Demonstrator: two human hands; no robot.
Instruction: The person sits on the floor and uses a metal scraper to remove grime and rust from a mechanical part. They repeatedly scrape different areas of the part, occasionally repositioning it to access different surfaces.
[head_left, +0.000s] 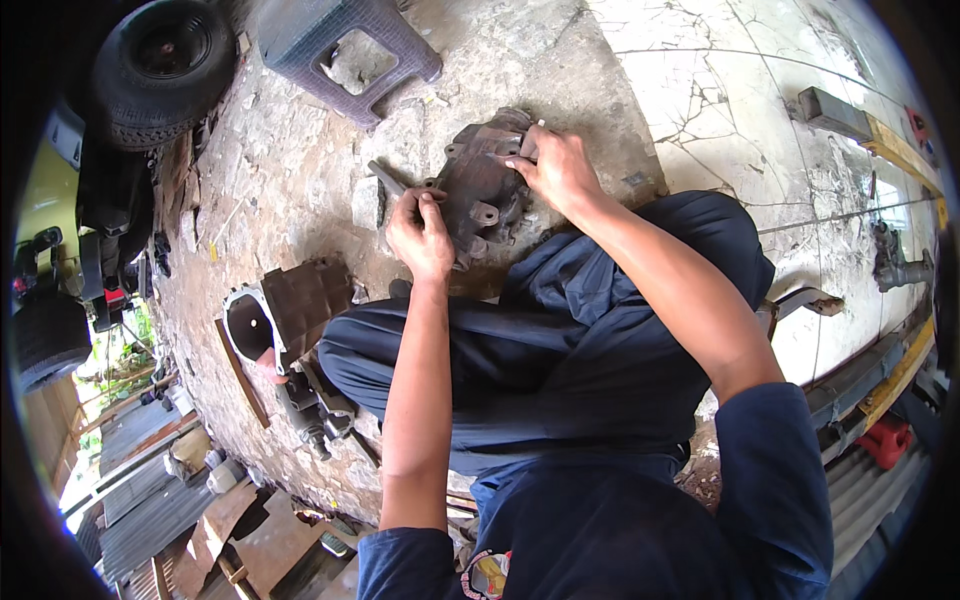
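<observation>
A dark, greasy cast-metal housing (480, 169) with mounting lugs lies on the floor before my crossed legs. My left hand (424, 232) is at its left side, closed around a short grey bar-like tool (386, 178) that points up and left. At the housing's upper right, my right hand (553, 161) pinches a small thin object against or just above the metal; what it is cannot be told. A pale stone block (367, 202) sits on the floor left of the housing, close to the bar-like tool.
A plastic stool (352, 52) stands beyond the housing. An open metal gearbox-like casing (300, 311) and metal parts (311, 412) lie by my left knee. A wheel with a tyre (161, 67) is at the upper left. Yellow and grey beams (900, 157) run along the right.
</observation>
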